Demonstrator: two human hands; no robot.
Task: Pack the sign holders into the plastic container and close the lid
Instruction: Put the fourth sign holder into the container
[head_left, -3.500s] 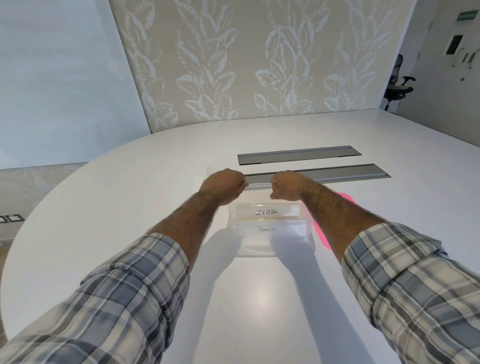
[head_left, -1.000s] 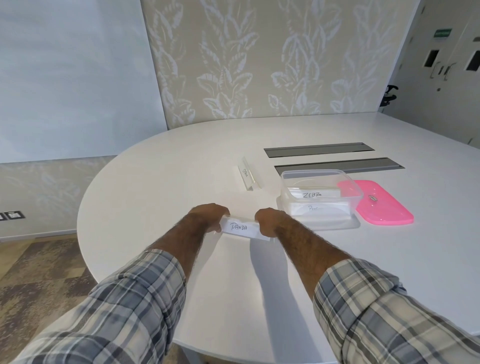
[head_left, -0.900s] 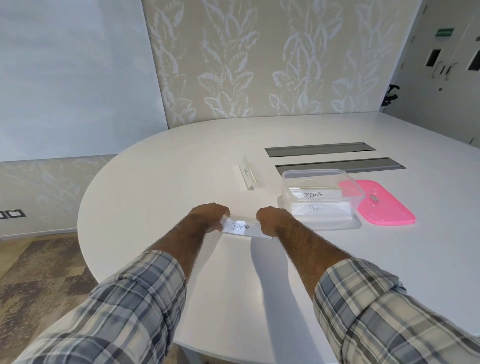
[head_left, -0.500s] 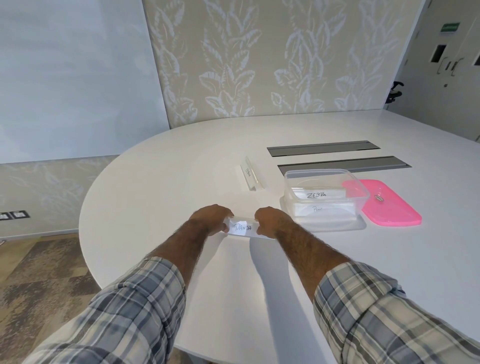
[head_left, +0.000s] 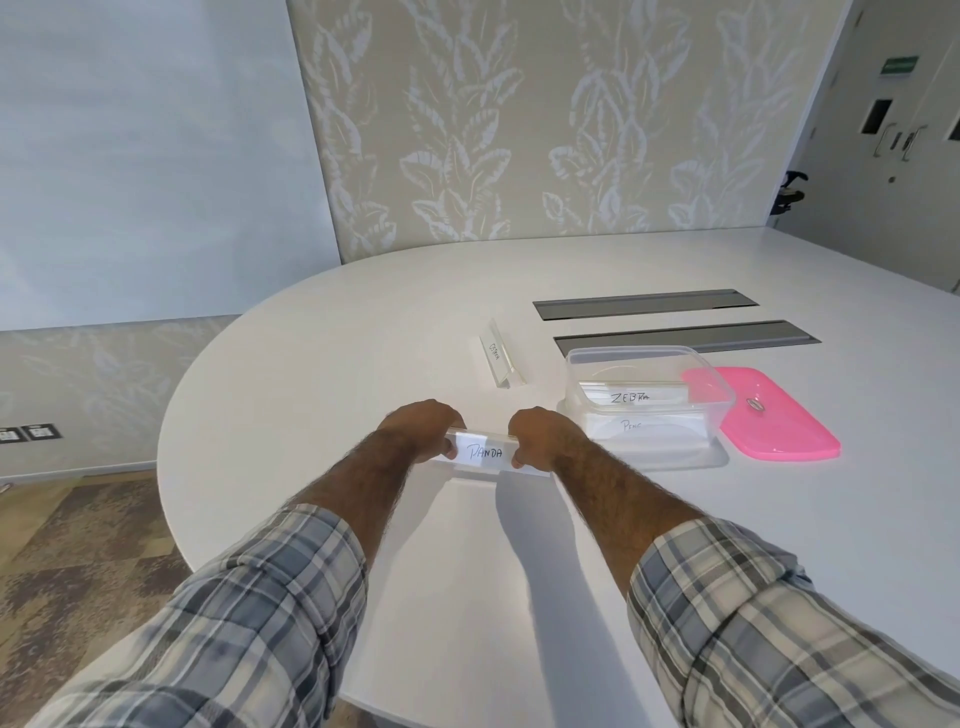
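Right of the held PANDA holder (head_left: 485, 453) stand the container (head_left: 574, 382) and pink lid (head_left: 779, 427).

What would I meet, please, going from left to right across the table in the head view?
Left hand → clear acrylic sign holder labelled PANDA → right hand → clear rectangular plastic container → flat pink plastic lid.

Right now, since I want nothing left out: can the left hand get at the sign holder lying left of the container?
Probably yes, once freed: nothing lies between the left hand and the far sign holder, but that hand now grips the PANDA sign holder.
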